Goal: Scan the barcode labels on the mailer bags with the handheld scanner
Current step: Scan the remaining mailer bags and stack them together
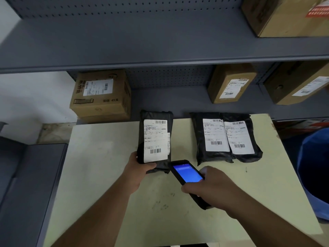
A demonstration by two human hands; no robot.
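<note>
Head view, looking down at my two bare hands over a pale tabletop (106, 157). My left hand (137, 168) has its fingers (151, 165) curled around the near bottom corner of a black mailer bag (156, 139), thumb on top and pressing the bag's lower edge. Its white label (155, 139) faces up, with one barcode at the top and one near the bottom.

My right hand (211, 184) is wrapped around a black handheld scanner (188, 177), fingers closed on its body. The blue screen faces me and its front end sits just beside the held bag's bottom right corner.

I judge this as the scan of the first bag. Next, the scanner's front needs aiming at the lower barcode.

Two more mailer bags (226, 138) lie side by side, touching, to the right, labels up, near the scanner but apart from it.
</note>
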